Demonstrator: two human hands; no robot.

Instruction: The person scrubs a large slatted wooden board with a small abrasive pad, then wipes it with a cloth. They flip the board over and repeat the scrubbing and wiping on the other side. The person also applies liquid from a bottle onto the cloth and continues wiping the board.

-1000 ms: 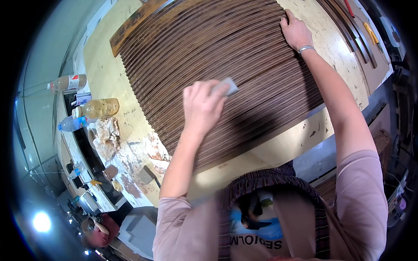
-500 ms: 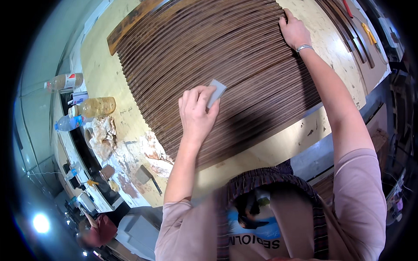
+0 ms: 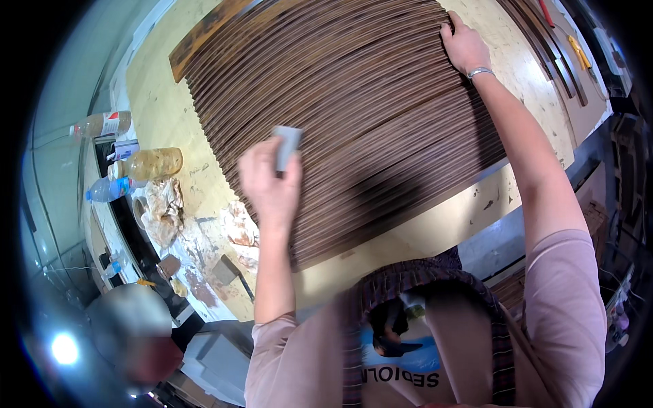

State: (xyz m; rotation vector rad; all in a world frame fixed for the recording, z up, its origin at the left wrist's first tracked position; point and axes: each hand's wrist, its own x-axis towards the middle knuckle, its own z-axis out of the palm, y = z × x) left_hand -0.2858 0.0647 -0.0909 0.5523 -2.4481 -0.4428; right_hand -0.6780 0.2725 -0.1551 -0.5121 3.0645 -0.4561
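Note:
A dark brown ribbed wooden panel (image 3: 381, 115) lies across the table, its narrow strips running side by side. Over its left part, my left hand (image 3: 269, 183) is blurred by motion. Thumb and fingers there pinch a small grey rectangular pad (image 3: 288, 148), which looks like a sanding sponge. My right hand (image 3: 468, 49) holds the panel's right edge near the far corner, the fingers curled at the rim. At the panel's far left end sits a smoother, orange-brown board (image 3: 204, 42).
Plastic bottles (image 3: 156, 163) stand at the table's left edge, beside stained rags (image 3: 162, 211). A dark-handled scraper or brush (image 3: 228, 272) lies near the front left. Dark strips (image 3: 544, 47) and a yellow-handled tool (image 3: 578, 53) lie far right. A blurred person (image 3: 146, 340) is at lower left.
My left hand has moved left across the panel with the grey pad. The right hand stays at the panel's edge. At lower left, the other person has come closer into view.

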